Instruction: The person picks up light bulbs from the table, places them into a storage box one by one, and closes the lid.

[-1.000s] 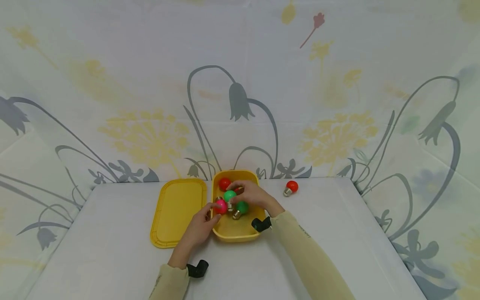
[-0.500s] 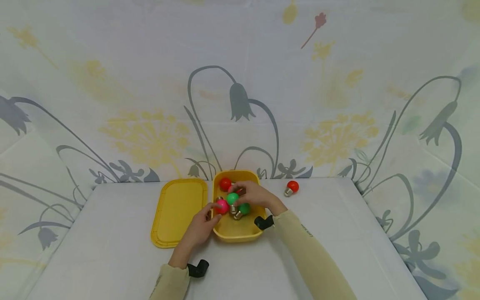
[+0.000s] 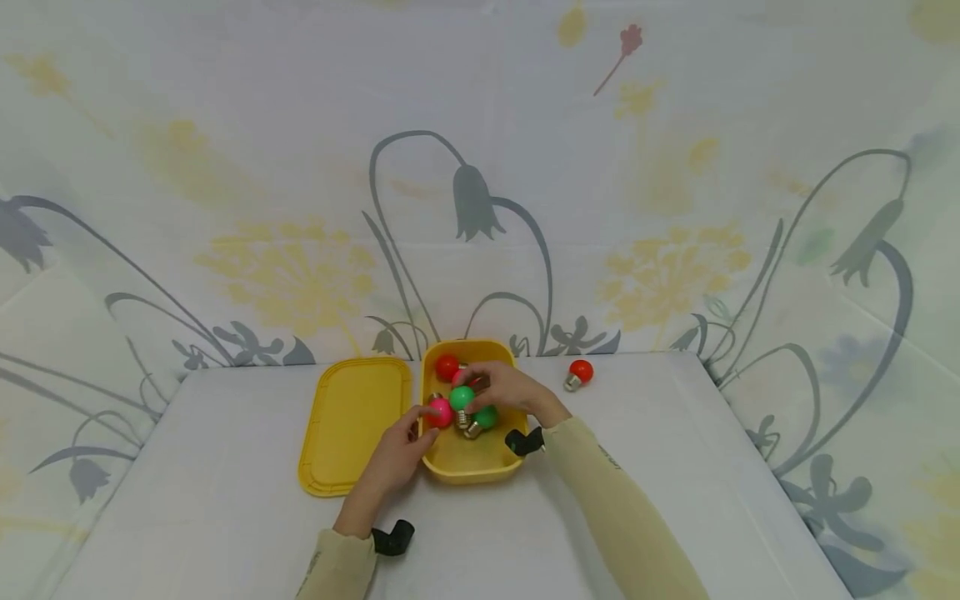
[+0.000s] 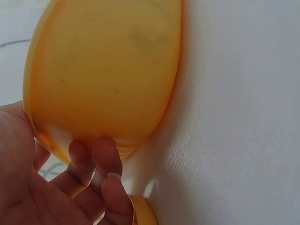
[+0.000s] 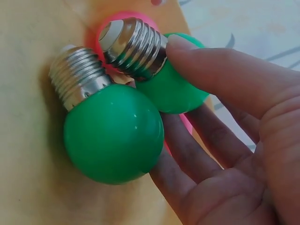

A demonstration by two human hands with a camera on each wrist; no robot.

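Observation:
A yellow plastic box [image 3: 474,477] holds several small light bulbs. My left hand [image 3: 396,454] grips its left wall; in the left wrist view, the fingertips lie along the outside of the box [image 4: 108,61]. Beside the left fingers, inside, lies a pink bulb [image 3: 439,414]. Over the box, my right hand [image 3: 506,390] pinches a green bulb [image 5: 176,89] between thumb and fingers, its metal screw base pointing away from the palm. A second green bulb [image 5: 112,136] lies close against the right fingers. Another pink bulb [image 5: 136,18] is partly hidden behind the held one.
A red bulb [image 3: 447,368] lies at the box's far end. The flat yellow lid [image 3: 356,425] rests on the white table just left of the box. Another red bulb [image 3: 581,372] lies on the table to the right. A patterned cloth [image 3: 480,275] hangs behind.
My right hand has shifted the held green bulb slightly to the right, bringing it over part of the other green bulb. The left hand has stayed at the box wall.

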